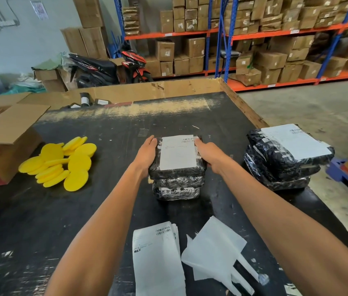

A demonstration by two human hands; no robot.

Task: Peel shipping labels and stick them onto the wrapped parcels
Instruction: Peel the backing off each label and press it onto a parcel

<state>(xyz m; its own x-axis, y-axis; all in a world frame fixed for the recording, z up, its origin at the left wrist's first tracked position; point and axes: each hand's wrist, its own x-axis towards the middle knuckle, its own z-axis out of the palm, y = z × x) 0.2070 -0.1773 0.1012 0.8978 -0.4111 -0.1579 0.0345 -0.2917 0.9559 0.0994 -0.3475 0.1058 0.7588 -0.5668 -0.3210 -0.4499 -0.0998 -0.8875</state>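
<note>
A stack of black wrapped parcels [176,184] stands in the middle of the black table [40,221]. The top parcel [177,171] carries a white shipping label [178,152]. My left hand [147,152] grips its left side and my right hand [208,152] grips its right side, fingers over the label's edge. Near the front edge lies a pile of unpeeled shipping labels [158,259], with several peeled backing sheets [215,251] to its right. A second stack of labelled parcels [284,161] sits at the table's right edge.
Several yellow round sponges [59,163] lie at the left, beside an open cardboard box [2,142]. A cardboard wall [147,90] borders the table's far edge. Shelves of boxes [254,50] and a motorbike [109,69] stand behind.
</note>
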